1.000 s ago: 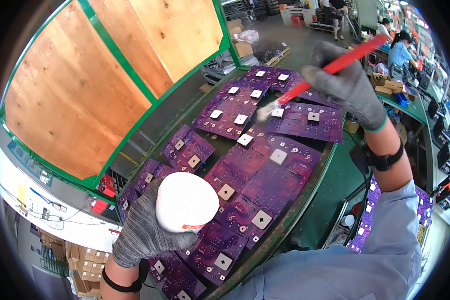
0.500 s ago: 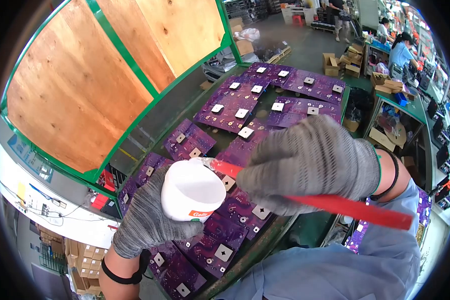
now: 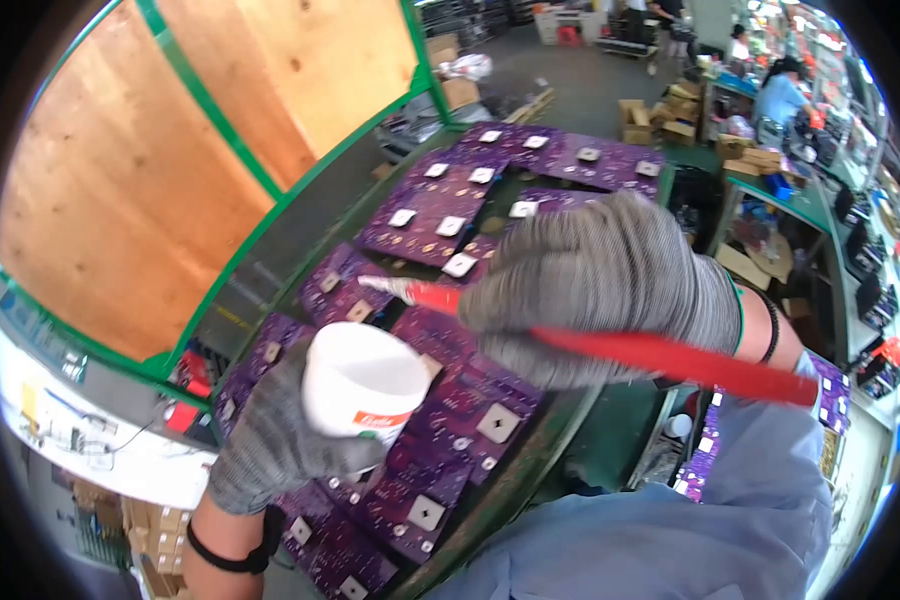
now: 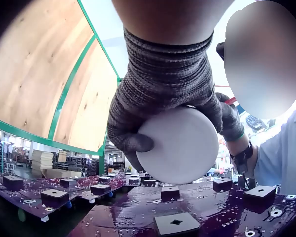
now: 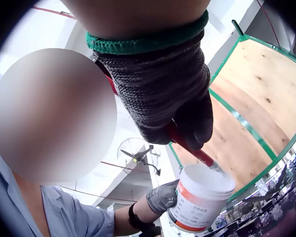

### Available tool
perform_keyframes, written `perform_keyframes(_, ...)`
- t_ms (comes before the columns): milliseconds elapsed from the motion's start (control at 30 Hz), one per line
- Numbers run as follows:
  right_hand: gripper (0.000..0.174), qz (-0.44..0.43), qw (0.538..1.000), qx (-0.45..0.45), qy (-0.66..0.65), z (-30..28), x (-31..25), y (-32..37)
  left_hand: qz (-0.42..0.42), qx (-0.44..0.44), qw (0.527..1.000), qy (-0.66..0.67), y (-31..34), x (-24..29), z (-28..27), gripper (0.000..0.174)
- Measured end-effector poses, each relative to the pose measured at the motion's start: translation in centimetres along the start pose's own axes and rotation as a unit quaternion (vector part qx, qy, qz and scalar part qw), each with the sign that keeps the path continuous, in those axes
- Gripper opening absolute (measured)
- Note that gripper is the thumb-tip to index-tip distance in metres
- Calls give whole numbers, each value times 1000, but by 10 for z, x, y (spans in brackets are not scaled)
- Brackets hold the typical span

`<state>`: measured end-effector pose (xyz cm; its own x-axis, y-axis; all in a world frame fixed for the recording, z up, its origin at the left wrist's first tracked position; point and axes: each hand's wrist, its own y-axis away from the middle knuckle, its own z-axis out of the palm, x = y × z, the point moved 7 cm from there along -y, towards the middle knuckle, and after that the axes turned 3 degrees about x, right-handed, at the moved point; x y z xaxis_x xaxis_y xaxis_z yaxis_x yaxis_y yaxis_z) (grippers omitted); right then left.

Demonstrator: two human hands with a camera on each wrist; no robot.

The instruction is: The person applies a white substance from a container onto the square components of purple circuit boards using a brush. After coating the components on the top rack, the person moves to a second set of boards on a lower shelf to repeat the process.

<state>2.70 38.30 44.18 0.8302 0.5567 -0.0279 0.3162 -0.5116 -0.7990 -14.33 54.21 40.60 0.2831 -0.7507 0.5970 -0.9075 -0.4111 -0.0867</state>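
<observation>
Gripping jar [image 3: 355, 380], left hand [image 3: 260, 445]; brush [image 3: 670, 357] tip just above.

The head camera looks steeply down from above the bench [image 3: 555, 440]. Its wide view takes in the rows of purple circuit boards [image 3: 440, 215], the plywood panel [image 3: 120, 200] behind them, and both gloved hands close under the lens. The left wrist camera sits low, just above the boards. It faces up along the left hand [image 4: 160, 94] at the underside of the white tub [image 4: 180, 143], which is very near. The right wrist camera looks from beneath the right hand [image 5: 160, 91] out along the red-handled brush [image 5: 187, 145], seemingly upward and away from the bench. All three views share the tub and the panel. Head and left wrist views share the boards, and head and right wrist views share the brush.
</observation>
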Motion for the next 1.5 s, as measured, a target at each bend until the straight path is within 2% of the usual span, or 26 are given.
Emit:
perform_keyframes(33,16,-12,996,88,14,-21,2,5,-17,2,1000,13,0,-1,-2,85)
perform_keyframes(67,15,22,993,106,-43,-37,13,10,-32,4,998,54,0,-1,0,88)
perform_keyframes(167,15,162,979,119,23,-73,49,40,-49,2,994,102,4,-11,-1,92)
perform_keyframes(233,20,319,936,148,6,-89,79,69,-83,8,992,97,7,-20,-4,94)
perform_keyframes(267,20,319,936,147,13,-94,87,77,-98,10,989,107,8,-19,-4,96)
perform_keyframes(333,26,445,881,160,3,-100,113,104,-92,12,990,103,7,-24,-4,97)
perform_keyframes(367,26,445,881,162,6,-101,116,106,-90,17,991,96,7,-26,-5,98)
perform_keyframes(433,27,512,840,178,-20,-99,127,117,-101,16,988,116,6,-29,-2,98)
perform_keyframes(567,28,503,851,147,-42,-89,148,135,-95,11,992,80,5,-29,0,99)
perform_keyframes(767,25,527,834,158,-41,-105,147,136,-95,27,993,66,14,-28,-4,98)
perform_keyframes(833,25,503,842,184,-67,-98,147,132,-89,34,994,58,14,-28,-5,97)
perform_keyframes(867,26,464,876,132,-24,-96,152,130,-98,30,993,66,14,-30,-5,100)
perform_keyframes(900,26,465,875,135,-24,-100,150,131,-107,27,991,74,13,-32,-5,103)
perform_keyframes(967,26,529,837,122,-62,-103,148,133,-102,29,993,56,13,-30,-7,103)
perform_keyframes(1033,25,509,849,127,-67,-104,145,126,-99,33,994,40,13,-29,-8,103)
perform_keyframes(1100,25,489,847,181,-104,-99,141,117,-105,3,994,28,10,-27,-6,104)
perform_keyframes(1133,25,448,884,131,-16,-97,146,115,-102,2,994,28,8,-27,-4,104)
perform_keyframes(1167,25,447,884,133,-14,-100,150,118,-89,19,994,54,8,-26,-3,98)
perform_keyframes(1233,26,444,893,76,12,-99,151,116,-76,39,993,82,7,-29,-4,93)
perform_keyframes(1267,25,511,855,81,-20,-105,151,121,-63,42,994,77,8,-29,-5,94)
perform_keyframes(1300,25,508,857,79,-21,-104,150,116,-50,46,995,73,9,-29,-6,96)
perform_keyframes(1367,25,458,879,133,-14,-105,143,109,-77,36,994,68,9,-29,-6,98)
perform_keyframes(1433,24,473,872,125,-22,-96,150,115,-98,25,993,59,8,-31,-5,101)
perform_keyframes(1500,25,401,911,91,32,-96,151,114,-86,18,995,55,5,-31,-4,102)
